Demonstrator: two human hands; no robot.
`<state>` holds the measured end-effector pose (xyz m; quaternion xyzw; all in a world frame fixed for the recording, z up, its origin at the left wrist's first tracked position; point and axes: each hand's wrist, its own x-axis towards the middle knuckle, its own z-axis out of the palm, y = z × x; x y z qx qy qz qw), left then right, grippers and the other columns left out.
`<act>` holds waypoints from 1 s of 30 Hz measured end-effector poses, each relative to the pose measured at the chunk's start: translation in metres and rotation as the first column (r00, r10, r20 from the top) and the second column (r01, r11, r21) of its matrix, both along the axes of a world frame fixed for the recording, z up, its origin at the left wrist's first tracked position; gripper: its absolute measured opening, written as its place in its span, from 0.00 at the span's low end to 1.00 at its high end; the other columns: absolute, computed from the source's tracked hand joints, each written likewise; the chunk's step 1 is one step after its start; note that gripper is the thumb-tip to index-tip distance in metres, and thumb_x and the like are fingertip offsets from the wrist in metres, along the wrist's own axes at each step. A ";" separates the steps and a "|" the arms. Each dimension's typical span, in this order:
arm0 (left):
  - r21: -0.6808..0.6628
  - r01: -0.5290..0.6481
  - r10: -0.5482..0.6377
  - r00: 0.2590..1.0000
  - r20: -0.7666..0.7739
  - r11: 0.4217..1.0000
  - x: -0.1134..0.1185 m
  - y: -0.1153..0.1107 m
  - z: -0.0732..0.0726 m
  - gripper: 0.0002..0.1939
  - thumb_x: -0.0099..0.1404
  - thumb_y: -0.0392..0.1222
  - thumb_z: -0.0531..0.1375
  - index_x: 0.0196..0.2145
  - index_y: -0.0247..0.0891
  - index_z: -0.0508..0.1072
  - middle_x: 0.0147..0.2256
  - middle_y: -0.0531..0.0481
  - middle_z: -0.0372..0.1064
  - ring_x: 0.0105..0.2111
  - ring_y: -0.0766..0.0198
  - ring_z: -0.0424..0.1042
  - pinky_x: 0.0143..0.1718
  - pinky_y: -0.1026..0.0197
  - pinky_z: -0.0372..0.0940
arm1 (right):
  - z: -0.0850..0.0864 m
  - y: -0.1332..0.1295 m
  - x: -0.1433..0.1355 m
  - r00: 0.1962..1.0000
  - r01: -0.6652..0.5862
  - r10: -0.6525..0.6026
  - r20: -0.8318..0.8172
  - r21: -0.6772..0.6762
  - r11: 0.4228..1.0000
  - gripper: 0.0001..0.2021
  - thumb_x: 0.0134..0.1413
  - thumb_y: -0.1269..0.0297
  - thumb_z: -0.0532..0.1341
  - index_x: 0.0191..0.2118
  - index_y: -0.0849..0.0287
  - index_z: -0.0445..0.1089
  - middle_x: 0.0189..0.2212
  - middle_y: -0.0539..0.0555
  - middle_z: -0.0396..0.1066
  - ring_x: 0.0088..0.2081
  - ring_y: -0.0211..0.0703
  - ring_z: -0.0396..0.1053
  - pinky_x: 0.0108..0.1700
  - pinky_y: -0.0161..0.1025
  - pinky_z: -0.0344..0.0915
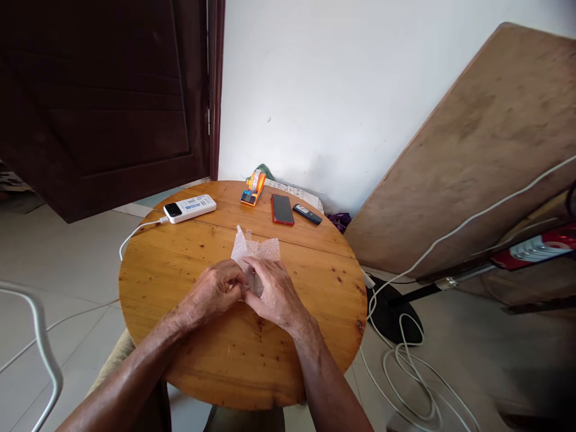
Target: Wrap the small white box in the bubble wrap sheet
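A small piece of clear bubble wrap (266, 248) lies crumpled on the round wooden table in front of me, its far edges sticking up past my fingers. My left hand (218, 289) is closed in a pinch at the wrap's near left edge, thumb against the curled fingers. From the other side, my right hand (276, 294) grips the wrap between thumb and fingers. The two thumbs almost meet at the near edge. My hands cover part of the wrap, and whether anything lies inside it cannot be made out.
Toward the table's (189, 252) back stand a white power bank (193, 209) with a cable, an orange tape dispenser (253, 189), a red-edged phone (282, 209) and a dark handset (307, 214). White cables (411, 360) coil on the floor at right. A wooden board (472, 150) leans on the wall.
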<state>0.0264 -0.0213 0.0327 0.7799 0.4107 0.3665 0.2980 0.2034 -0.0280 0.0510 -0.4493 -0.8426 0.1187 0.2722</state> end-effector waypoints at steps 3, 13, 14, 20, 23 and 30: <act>0.104 -0.020 0.019 1.000 0.005 0.994 0.003 -0.001 -0.004 0.11 0.53 0.29 0.52 0.28 0.38 0.73 0.30 0.49 0.70 0.34 0.63 0.69 0.37 0.62 0.63 | 0.001 0.000 0.003 0.999 -0.030 0.030 0.024 -0.008 1.000 0.27 0.48 0.70 0.64 0.56 0.56 0.63 0.46 0.56 0.74 0.48 0.50 0.70 0.52 0.48 0.60; 0.302 -0.115 0.157 0.981 -0.117 0.946 0.008 -0.010 -0.012 0.11 0.57 0.29 0.54 0.31 0.39 0.73 0.38 0.47 0.71 0.39 0.59 0.69 0.40 0.59 0.65 | -0.001 0.001 0.010 0.994 -0.039 0.053 0.093 -0.146 0.988 0.30 0.47 0.71 0.64 0.59 0.57 0.61 0.55 0.59 0.69 0.55 0.52 0.66 0.57 0.50 0.58; 0.320 -0.129 0.172 0.979 -0.110 0.939 0.008 -0.011 -0.013 0.10 0.57 0.29 0.54 0.31 0.39 0.74 0.40 0.46 0.70 0.40 0.58 0.69 0.41 0.58 0.66 | -0.002 0.002 0.010 0.994 -0.037 0.051 0.095 -0.151 0.988 0.31 0.47 0.71 0.64 0.59 0.57 0.61 0.56 0.60 0.69 0.55 0.52 0.66 0.58 0.51 0.58; 0.360 -0.225 0.254 0.967 -0.033 0.905 0.007 -0.011 -0.020 0.12 0.57 0.30 0.56 0.39 0.39 0.73 0.47 0.43 0.67 0.45 0.56 0.69 0.47 0.54 0.68 | -0.004 0.002 0.009 0.997 -0.028 0.038 0.063 -0.157 0.987 0.34 0.47 0.72 0.64 0.62 0.57 0.58 0.57 0.60 0.67 0.58 0.52 0.64 0.59 0.51 0.58; 0.342 -0.196 0.220 0.975 -0.032 0.919 0.007 -0.010 -0.023 0.11 0.58 0.31 0.57 0.37 0.39 0.73 0.48 0.43 0.70 0.46 0.56 0.71 0.48 0.55 0.69 | -0.004 0.001 0.010 0.998 -0.032 0.041 0.052 -0.169 0.985 0.34 0.47 0.72 0.64 0.62 0.56 0.58 0.57 0.60 0.67 0.57 0.52 0.65 0.59 0.52 0.57; 0.398 -0.100 0.115 0.993 -0.015 0.912 0.006 -0.007 -0.022 0.08 0.62 0.30 0.56 0.36 0.38 0.73 0.46 0.42 0.75 0.46 0.57 0.75 0.48 0.54 0.71 | 0.003 0.000 0.017 0.999 -0.011 0.000 -0.054 -0.213 0.977 0.33 0.52 0.66 0.64 0.64 0.53 0.56 0.55 0.56 0.69 0.55 0.50 0.66 0.59 0.49 0.59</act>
